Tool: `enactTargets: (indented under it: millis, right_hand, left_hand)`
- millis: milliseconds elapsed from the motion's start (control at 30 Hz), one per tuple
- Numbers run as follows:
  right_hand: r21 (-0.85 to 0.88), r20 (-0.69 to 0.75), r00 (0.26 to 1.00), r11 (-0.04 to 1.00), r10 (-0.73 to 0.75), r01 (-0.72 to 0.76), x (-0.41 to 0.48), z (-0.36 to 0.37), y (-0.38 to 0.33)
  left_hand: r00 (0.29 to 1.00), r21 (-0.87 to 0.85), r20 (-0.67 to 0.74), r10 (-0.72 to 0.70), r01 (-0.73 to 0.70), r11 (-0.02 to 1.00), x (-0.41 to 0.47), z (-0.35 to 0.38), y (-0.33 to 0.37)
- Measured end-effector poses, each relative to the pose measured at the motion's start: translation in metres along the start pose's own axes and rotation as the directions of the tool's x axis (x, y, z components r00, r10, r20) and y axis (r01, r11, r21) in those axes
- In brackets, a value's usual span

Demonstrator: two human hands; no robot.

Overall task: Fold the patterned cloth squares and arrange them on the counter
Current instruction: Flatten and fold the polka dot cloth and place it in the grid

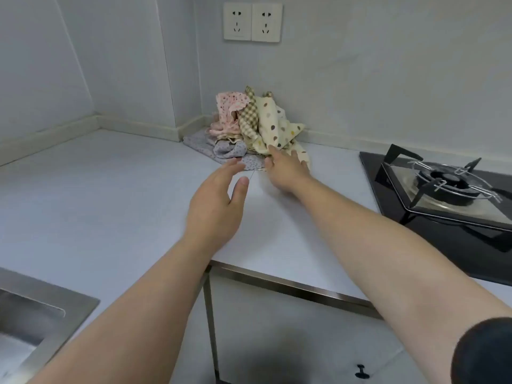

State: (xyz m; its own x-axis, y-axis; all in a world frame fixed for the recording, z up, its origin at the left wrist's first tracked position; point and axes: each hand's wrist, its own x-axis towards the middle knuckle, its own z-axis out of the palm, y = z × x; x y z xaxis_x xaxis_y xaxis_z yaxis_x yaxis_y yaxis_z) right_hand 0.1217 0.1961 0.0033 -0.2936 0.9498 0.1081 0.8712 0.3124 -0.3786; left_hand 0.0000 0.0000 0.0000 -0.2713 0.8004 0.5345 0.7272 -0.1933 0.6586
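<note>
The right hand (285,170) reaches furthest, fingers straight and spread, tips touching the lower edge of the cream dotted cloth (273,120); no grip shows. Directly beyond it the crumpled pile of cloth squares (238,126) sits heaped in the corner of the counter (110,189). The left hand (219,200), relaxed and holding nothing, hangs nearer the person, just short of the grey cloth (230,151).

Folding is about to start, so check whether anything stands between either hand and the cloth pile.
Nothing visible does. Only bare counter lies between the left hand and the cloth pile; the right hand reaches its cream dotted cloth. The stove sits off to the right, clear of both.
</note>
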Motion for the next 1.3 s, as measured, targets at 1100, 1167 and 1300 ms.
enactTargets:
  millis: [1100,1167,1300]
  right_hand:
    - [0.329,-0.376,0.747,0.674,-0.548,0.661,-0.073,-0.109,-0.069]
    - [0.332,-0.302,0.774,0.699,-0.557,0.633,-0.072,-0.109,-0.069]
    - [0.36,-0.244,0.812,0.728,-0.53,0.583,-0.068,-0.105,-0.069]
  left_hand:
    - [0.929,-0.165,-0.31,-0.201,0.156,0.974,0.038,-0.074,0.066]
    - [0.92,-0.16,-0.343,-0.189,0.141,0.977,0.039,-0.081,0.065]
    - [0.887,-0.186,-0.389,-0.248,0.188,0.964,0.045,-0.085,0.056]
